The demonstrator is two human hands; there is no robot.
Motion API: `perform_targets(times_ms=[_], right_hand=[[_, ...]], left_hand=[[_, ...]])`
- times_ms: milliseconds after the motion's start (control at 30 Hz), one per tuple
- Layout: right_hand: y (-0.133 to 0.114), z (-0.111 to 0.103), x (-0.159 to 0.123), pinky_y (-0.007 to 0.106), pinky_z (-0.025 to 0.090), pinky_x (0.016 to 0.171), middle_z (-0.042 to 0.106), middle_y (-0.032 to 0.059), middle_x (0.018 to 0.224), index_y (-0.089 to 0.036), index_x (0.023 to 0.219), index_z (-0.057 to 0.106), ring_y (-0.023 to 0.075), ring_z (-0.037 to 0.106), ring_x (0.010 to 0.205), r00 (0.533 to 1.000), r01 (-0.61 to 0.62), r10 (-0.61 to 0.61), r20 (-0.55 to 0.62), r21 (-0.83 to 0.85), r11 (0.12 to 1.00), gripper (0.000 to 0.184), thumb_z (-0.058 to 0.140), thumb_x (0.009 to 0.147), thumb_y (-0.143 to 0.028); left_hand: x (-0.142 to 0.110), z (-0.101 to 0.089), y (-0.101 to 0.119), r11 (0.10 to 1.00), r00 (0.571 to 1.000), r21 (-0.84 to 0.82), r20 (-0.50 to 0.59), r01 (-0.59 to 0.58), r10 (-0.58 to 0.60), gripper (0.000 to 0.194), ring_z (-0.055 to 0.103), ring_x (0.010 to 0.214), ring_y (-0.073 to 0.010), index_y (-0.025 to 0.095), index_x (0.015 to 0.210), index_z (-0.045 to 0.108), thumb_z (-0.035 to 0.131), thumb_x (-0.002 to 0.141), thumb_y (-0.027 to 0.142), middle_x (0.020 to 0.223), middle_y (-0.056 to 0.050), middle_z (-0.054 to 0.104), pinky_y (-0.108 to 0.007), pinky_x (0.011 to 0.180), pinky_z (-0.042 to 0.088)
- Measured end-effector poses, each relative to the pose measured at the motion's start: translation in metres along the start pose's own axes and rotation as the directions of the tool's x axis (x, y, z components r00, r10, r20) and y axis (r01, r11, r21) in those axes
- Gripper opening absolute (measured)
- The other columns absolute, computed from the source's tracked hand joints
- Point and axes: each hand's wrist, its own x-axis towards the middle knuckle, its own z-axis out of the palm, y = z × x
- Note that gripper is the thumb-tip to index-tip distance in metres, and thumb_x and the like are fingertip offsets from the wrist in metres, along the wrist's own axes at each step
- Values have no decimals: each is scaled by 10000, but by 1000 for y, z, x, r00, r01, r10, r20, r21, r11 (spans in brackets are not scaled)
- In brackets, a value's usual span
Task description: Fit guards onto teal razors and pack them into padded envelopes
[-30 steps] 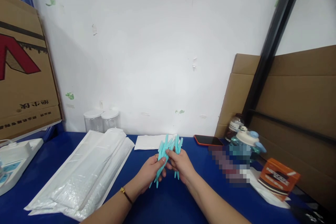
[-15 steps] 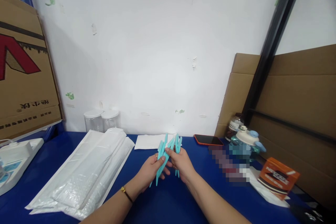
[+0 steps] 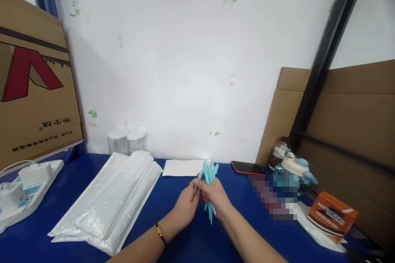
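Observation:
Several slim turquoise plastic sticks (image 3: 210, 172) with narrow ends stand in a bundle in my right hand (image 3: 216, 195), fingers closed round their middle. Their lower ends stick out beneath the hand. My left hand (image 3: 188, 201) meets it from the left, its thumb and fingers pinching a single turquoise stick (image 3: 200, 175) at the bundle's left side. The fingers overlap there, so part of this grip is hidden. Both hands are above the blue table (image 3: 191, 238). Just behind them lies a flat white packet (image 3: 182, 167), partly covered by the sticks.
Left are padded white mailers (image 3: 105, 205), two lidded clear jars (image 3: 135, 141) and a power strip (image 3: 33, 193). Right are a phone (image 3: 248, 168), a brown bottle (image 3: 279, 152), a teal jug (image 3: 291, 172) and an orange box (image 3: 333, 215). A white wall (image 3: 185, 70) stands behind.
The sticks, earlier spread between both hands, are now mostly gathered in my right hand. My left hand has turned and moved in close against it. The view has shifted slightly left.

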Motion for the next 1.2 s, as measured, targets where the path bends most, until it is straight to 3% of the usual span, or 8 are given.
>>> perform_targets(times_ms=[100, 233, 367, 467, 600, 733, 933, 1200], right_hand=[[-3, 0, -4, 224, 317, 462, 510, -21, 540, -144, 678, 593, 99, 433, 478, 995, 94, -96, -8, -159, 983, 269, 717, 637, -379], [-17, -29, 5, 245, 352, 473, 490, -16, 481, -164, 577, 539, 126, 458, 473, 947, 151, -212, -240, -246, 957, 350, 625, 713, -474], [-31, -66, 16, 263, 442, 516, 607, 30, 632, -154, 785, 576, 158, 559, 540, 886, 245, -283, -367, -147, 958, 374, 582, 742, -526], [-26, -83, 23, 258, 453, 506, 623, 18, 688, -170, 947, 544, 142, 561, 509, 868, 312, -345, -359, -147, 939, 407, 583, 747, -523], [-9, -94, 31, 220, 392, 448, 482, -59, 490, -178, 864, 566, 111, 474, 435, 856, 295, -370, -362, -247, 923, 346, 615, 732, -493], [-13, -103, 34, 222, 388, 419, 505, -64, 540, -199, 892, 525, 94, 445, 400, 840, 361, -371, -396, -103, 927, 333, 611, 741, -483], [-35, -111, 29, 180, 288, 351, 401, -105, 467, -199, 778, 474, 52, 330, 346, 858, 376, -283, -429, 148, 915, 321, 704, 673, -398], [-71, -109, 12, 218, 409, 468, 513, -20, 626, -179, 638, 471, 99, 481, 542, 927, 337, -239, -289, 360, 870, 318, 611, 756, -438]], left_hand=[[-4, 6, 0, 982, 989, 128, 60, -139, 132, 470, 459, 1131, -222, 175, 1289, 380, 418, 841, 309, 1178, -104, 526, -382, 1029, 323], [14, -18, 7, 931, 992, 364, 117, 5, -51, 839, 307, 1274, -280, 130, 1413, 149, 553, 743, 433, 1399, -160, 307, -406, 1066, 256], [52, -52, 1, 643, 988, 751, -89, 151, -127, 951, 29, 1356, -340, 111, 1413, 173, 589, 663, 523, 1468, -180, 144, -484, 1090, 107], [66, -58, -9, 471, 967, 862, -74, 186, -246, 777, 169, 1323, -376, 136, 1365, 323, 488, 725, 544, 1415, -192, 282, -528, 1042, 182], [61, -40, -5, 385, 989, 921, -4, 62, -149, 619, 444, 1133, -345, 164, 1191, 536, 442, 739, 577, 1179, -185, 525, -463, 913, 362], [66, -28, 7, 442, 993, 896, 7, 45, -116, 792, 447, 1098, -346, 188, 1145, 549, 556, 556, 717, 1132, -160, 543, -468, 884, 378], [94, -33, 10, 463, 930, 853, -66, 240, -361, 1080, 414, 1151, -388, 158, 1228, 459, 721, 308, 659, 1226, -178, 503, -498, 926, 344], [75, -42, 38, 822, 922, 540, 201, 179, -332, 343, 601, 782, -228, 176, 749, 614, 707, 508, 403, 822, -20, 658, -267, 633, 425]])
